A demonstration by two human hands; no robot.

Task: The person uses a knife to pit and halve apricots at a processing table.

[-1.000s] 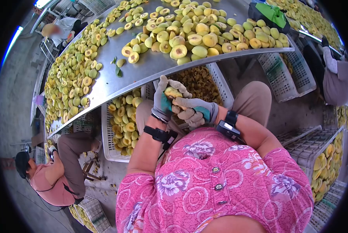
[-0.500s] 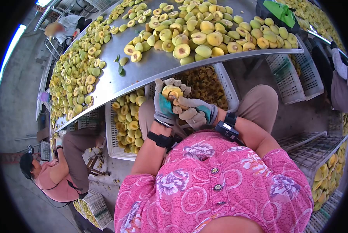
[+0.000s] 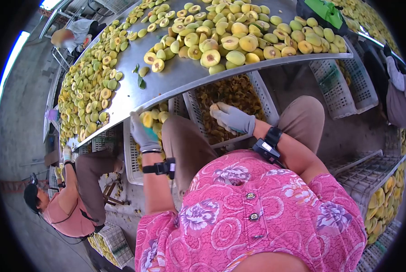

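My left hand (image 3: pixel 143 133), in a grey glove with a teal patch, is over the left crate (image 3: pixel 132 167) of yellow-green stone fruit halves. A yellow fruit half (image 3: pixel 147 120) sits against its fingers and thumb. My right hand (image 3: pixel 234 120), gloved too, is above the crate (image 3: pixel 268 106) of brown-yellow scraps. Its fingers are curled, and I cannot tell what they hold. Both wrists carry black straps with small devices. The metal table (image 3: pixel 126 97) is just beyond my hands.
Piles of fruit halves (image 3: pixel 230 43) cover much of the table. A dark bag with green cloth (image 3: pixel 325 13) rests at its right end. White crates (image 3: pixel 334 86) stand at right, with a fruit-filled crate (image 3: pixel 386 204) nearer. A co-worker (image 3: pixel 67 206) sits at left; another person (image 3: pixel 78 34) is farther back.
My hands have parted from round one fruit. The left moved left over the fruit crate with a fruit half; the right swung over the scraps. The co-worker at left shifted an arm.
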